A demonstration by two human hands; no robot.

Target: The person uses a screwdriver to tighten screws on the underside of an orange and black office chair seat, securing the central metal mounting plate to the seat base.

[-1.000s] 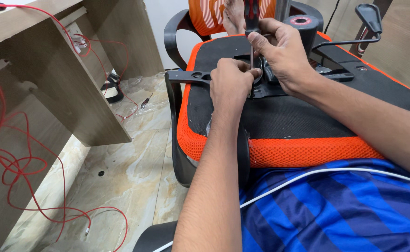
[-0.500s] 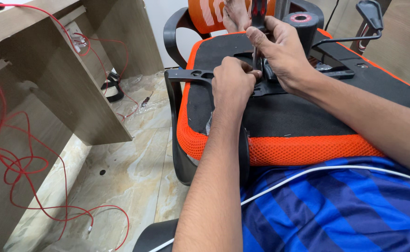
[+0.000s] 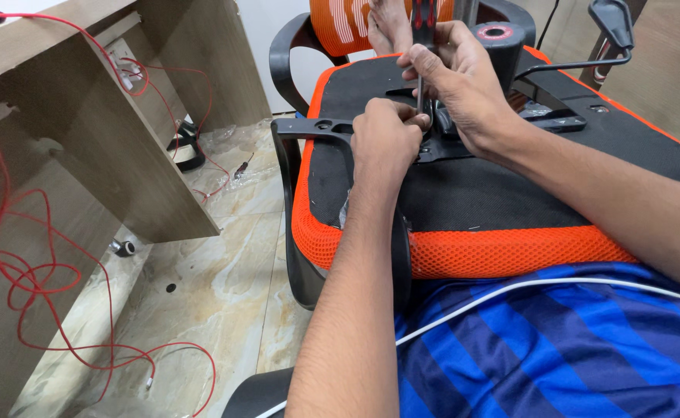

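Screwdriver (image 3: 421, 46), slim metal shaft under a dark red-striped handle, stands upright on the black mechanism plate (image 3: 464, 135) bolted to the overturned chair seat (image 3: 479, 201). The right hand (image 3: 464, 85) is clamped round its handle; the left hand (image 3: 386, 143) is closed at the tip, hiding the screw. Orange mesh (image 3: 502, 251) edges the seat. Marble floor (image 3: 216, 271) lies open to the left, crossed by red wire (image 3: 46, 271).
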